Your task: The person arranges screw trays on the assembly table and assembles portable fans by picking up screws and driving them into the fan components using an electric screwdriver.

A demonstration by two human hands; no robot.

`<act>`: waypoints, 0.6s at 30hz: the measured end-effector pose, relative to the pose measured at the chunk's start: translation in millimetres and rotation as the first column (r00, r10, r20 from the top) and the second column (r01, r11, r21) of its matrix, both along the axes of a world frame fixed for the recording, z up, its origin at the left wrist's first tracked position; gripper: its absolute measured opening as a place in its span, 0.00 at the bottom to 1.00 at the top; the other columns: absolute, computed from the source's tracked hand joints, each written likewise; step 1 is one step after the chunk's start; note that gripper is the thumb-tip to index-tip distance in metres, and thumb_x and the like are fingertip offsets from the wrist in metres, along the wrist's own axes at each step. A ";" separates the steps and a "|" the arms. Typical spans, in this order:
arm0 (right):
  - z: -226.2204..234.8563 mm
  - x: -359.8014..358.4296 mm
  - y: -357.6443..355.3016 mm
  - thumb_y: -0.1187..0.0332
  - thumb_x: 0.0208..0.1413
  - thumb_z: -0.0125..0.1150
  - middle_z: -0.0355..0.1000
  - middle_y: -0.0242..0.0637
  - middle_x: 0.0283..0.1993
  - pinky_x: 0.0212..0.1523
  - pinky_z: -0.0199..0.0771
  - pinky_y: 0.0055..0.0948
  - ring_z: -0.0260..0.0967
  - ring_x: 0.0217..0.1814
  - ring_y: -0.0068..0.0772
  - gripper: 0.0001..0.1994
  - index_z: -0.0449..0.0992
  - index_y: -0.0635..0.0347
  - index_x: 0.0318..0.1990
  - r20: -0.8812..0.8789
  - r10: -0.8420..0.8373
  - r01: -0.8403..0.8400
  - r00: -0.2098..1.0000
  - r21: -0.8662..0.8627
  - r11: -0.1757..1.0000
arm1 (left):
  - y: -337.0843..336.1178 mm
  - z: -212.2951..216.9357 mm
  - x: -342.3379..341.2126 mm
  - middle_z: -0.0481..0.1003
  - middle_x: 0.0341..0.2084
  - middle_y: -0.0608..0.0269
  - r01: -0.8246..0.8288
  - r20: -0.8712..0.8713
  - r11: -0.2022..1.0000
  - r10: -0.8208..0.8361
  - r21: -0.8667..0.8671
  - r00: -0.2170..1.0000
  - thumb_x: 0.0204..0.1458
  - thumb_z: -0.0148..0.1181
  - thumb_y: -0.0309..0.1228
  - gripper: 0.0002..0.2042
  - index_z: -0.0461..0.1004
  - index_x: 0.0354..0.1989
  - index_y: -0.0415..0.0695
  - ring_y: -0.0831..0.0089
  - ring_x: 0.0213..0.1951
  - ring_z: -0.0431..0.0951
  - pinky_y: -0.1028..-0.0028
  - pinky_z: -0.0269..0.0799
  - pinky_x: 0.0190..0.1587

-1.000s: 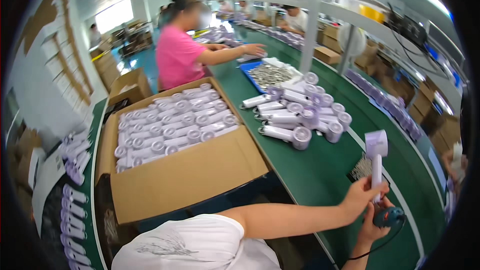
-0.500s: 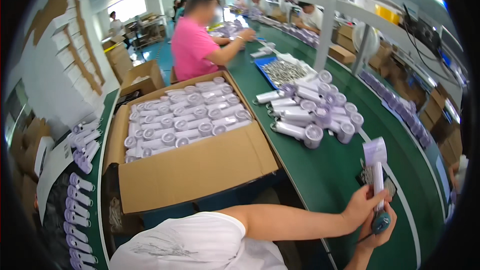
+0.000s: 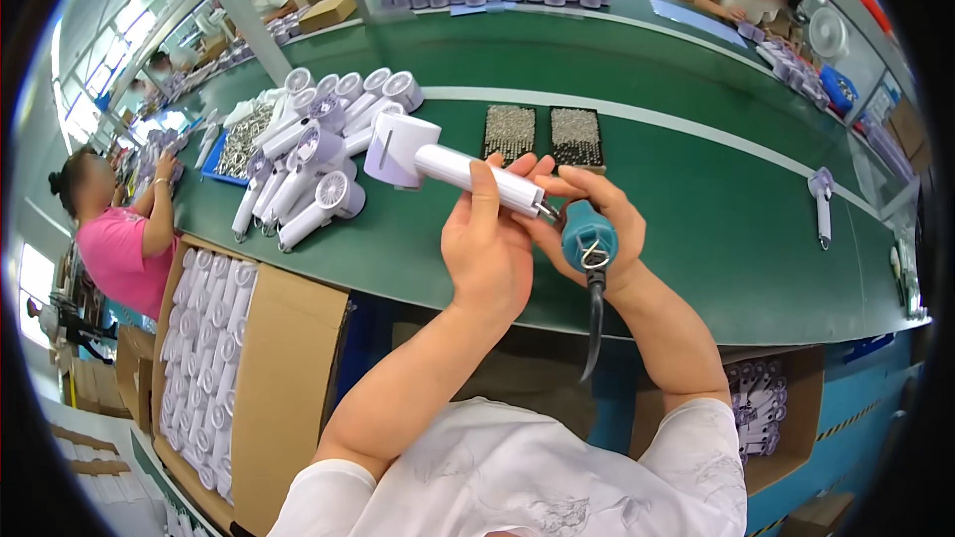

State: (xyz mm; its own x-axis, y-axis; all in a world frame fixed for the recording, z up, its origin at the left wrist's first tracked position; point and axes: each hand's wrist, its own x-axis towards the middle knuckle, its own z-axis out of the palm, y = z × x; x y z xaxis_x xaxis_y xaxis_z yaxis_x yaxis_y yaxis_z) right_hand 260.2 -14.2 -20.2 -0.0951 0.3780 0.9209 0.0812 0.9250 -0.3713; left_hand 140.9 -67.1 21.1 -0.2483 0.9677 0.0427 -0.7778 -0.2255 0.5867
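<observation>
My left hand (image 3: 489, 251) grips the white handle of a small hair dryer (image 3: 438, 161) with a lilac head, held level over the green belt. My right hand (image 3: 597, 229) holds a teal electric screwdriver (image 3: 589, 239) whose tip meets the butt end of the dryer's handle; its dark cable hangs down past the table edge. Behind the dryer lie two black trays of screws (image 3: 542, 132) on the belt.
A heap of white and lilac dryers (image 3: 320, 144) lies at the left of the green conveyor table (image 3: 696, 199). An open cardboard box (image 3: 288, 358) of dryers stands lower left, another box (image 3: 771, 408) lower right. A person in pink (image 3: 119, 239) works at left; a single dryer (image 3: 822, 201) lies far right.
The view has swung round to the belt. Both hands came up from the lower right to the middle, and the dryer went from upright to level with the screwdriver at its handle end.
</observation>
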 end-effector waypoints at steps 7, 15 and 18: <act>3.9 6.3 -0.1 0.72 0.44 0.69 0.79 0.44 0.44 0.29 0.78 0.30 0.77 0.32 0.36 0.24 0.78 0.61 0.53 0.196 -0.164 0.080 0.967 0.376 0.923 | -7.6 1.4 -32.7 0.76 0.48 0.41 0.106 -0.258 0.976 -0.154 -0.191 0.954 0.67 0.56 0.41 0.23 0.71 0.49 0.25 0.56 0.50 0.80 0.60 0.80 0.50; 2.4 -3.5 -2.1 0.73 0.48 0.64 0.79 0.46 0.45 0.24 0.68 0.24 0.70 0.26 0.28 0.19 0.80 0.60 0.51 0.267 -0.321 0.098 0.909 0.611 0.785 | 2.2 -2.7 -59.2 0.76 0.49 0.38 0.286 -0.370 0.931 -0.355 -0.229 0.859 0.69 0.51 0.39 0.23 0.66 0.56 0.25 0.52 0.50 0.80 0.60 0.79 0.54; 5.8 -1.4 -2.0 0.73 0.48 0.65 0.79 0.46 0.45 0.25 0.68 0.24 0.69 0.26 0.28 0.20 0.79 0.58 0.52 0.316 -0.327 0.062 0.891 0.628 0.776 | 5.6 -9.2 -61.8 0.76 0.50 0.38 0.319 -0.343 0.931 -0.362 -0.175 0.867 0.69 0.50 0.38 0.22 0.66 0.58 0.28 0.50 0.53 0.79 0.58 0.76 0.57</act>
